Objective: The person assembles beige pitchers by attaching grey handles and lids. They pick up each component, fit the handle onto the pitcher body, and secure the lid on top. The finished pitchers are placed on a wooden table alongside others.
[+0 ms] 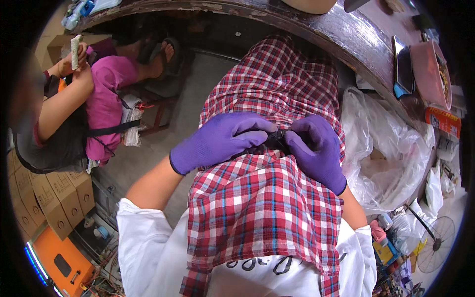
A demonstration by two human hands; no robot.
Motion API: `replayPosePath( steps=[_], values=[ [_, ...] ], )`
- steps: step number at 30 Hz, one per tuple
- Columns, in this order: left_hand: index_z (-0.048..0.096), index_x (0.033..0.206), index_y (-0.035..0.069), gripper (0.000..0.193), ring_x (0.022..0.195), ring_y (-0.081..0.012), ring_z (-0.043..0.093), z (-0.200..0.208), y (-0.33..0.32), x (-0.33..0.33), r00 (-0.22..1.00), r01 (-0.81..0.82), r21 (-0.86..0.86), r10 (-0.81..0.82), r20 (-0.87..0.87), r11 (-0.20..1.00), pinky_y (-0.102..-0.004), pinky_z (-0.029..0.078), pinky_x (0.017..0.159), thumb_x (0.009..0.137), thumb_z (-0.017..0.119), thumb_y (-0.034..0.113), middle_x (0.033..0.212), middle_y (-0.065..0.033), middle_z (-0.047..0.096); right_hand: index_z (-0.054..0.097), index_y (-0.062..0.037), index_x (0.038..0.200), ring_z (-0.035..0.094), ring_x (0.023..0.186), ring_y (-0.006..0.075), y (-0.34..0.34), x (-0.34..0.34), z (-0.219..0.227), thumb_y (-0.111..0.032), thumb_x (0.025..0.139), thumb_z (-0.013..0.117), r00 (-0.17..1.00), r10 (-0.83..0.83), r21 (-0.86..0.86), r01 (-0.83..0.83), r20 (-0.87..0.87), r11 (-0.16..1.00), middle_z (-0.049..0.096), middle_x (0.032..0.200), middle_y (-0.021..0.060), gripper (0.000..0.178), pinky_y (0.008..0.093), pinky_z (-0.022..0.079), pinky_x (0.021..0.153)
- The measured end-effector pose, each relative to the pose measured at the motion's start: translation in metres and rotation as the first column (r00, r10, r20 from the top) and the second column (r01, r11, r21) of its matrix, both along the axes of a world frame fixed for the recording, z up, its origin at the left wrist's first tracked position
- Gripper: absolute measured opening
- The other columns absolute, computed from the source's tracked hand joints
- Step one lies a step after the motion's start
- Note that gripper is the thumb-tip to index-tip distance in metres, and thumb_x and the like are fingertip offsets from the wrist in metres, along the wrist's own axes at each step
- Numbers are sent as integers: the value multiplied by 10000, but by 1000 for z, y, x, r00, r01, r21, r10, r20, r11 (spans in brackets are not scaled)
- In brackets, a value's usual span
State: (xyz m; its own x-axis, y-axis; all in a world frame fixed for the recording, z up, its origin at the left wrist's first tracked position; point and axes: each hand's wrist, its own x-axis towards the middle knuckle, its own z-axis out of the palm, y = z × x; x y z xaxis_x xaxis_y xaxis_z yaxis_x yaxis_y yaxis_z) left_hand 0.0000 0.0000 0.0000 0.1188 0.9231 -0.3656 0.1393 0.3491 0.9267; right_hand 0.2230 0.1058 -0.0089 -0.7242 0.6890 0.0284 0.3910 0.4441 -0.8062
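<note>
Gloves, purple, cover both hands. Left hand [222,141] and right hand [316,148] meet over the lap, fingertips pinched together on a small dark part [276,139] held between them, mostly hidden by the fingers. It sits just above the red plaid cloth [262,208] draped over the knees. A clear plastic bag [386,153] lies near the right hand, beside the wooden table [316,29].
</note>
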Motion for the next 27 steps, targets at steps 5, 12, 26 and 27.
replayPosePath(
  steps=[5,12,26,27],
  values=[
    [711,1096,23,233,935,-127,651,19,37,-10,947,291,-40,-293,-132,956,-286,519,834,911,736,162,1016,-43,696,699,-79,880,638,765,244,1,3,5,-132,769,805,1000,-13,69,14,-26,998,660,813,60,162,353,478,707],
    [662,945,44,151,763,-70,624,14,43,-12,915,401,-101,-404,-13,911,-241,512,706,862,753,131,833,-15,651,718,-118,918,640,898,260,2,4,-6,-93,724,804,987,107,122,-92,-121,988,682,981,58,213,392,482,804],
    [572,968,51,183,703,-26,480,-6,20,-11,980,-72,-131,95,176,989,-193,406,622,928,674,197,846,40,543,687,-30,1052,663,971,243,10,-15,13,-197,831,776,995,16,-309,-45,-96,950,687,1069,108,291,337,521,845],
    [572,970,51,187,703,-24,482,-6,17,-9,978,-95,-122,115,173,988,-190,406,623,931,671,204,853,41,545,684,-24,1046,656,945,216,10,-19,13,-198,843,771,993,53,-407,-93,-107,909,682,1054,100,281,325,521,831]
  ],
)
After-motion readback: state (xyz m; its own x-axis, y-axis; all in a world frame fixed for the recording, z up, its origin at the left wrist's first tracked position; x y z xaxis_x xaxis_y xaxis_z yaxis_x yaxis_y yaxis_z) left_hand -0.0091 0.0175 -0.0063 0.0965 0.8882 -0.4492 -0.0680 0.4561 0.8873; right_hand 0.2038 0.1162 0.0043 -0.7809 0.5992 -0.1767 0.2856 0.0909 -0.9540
